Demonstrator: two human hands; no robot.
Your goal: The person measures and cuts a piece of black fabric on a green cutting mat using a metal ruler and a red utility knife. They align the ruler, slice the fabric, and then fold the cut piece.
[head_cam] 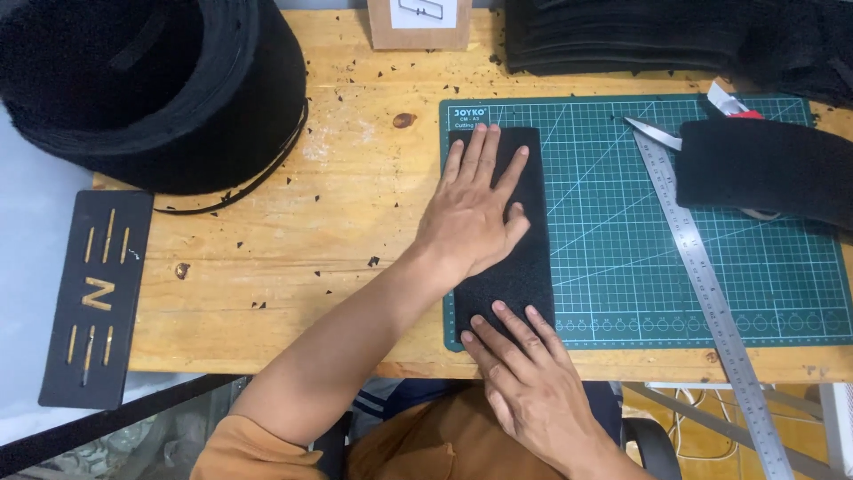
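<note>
L hand (471,218) is spread wide, palm flat, pressing the black rectangular felt strip (515,276) at the left edge of the green cutting mat (640,249). R hand (524,378) is unclenched too, w/ fingertips (498,311) on the strip's near end; neither grasps it.

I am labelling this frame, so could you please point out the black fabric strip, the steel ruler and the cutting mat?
black fabric strip (520,276): head view, lower middle.
steel ruler (702,276): head view, mid-length.
cutting mat (622,258): head view, bare grid.

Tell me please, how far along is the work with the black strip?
Done: black strip lies flat along the green cutting mat's left edge. In hand: left hand and right hand press it flat. Left: steel ruler and scissors lie untouched; another black piece waits.
</note>
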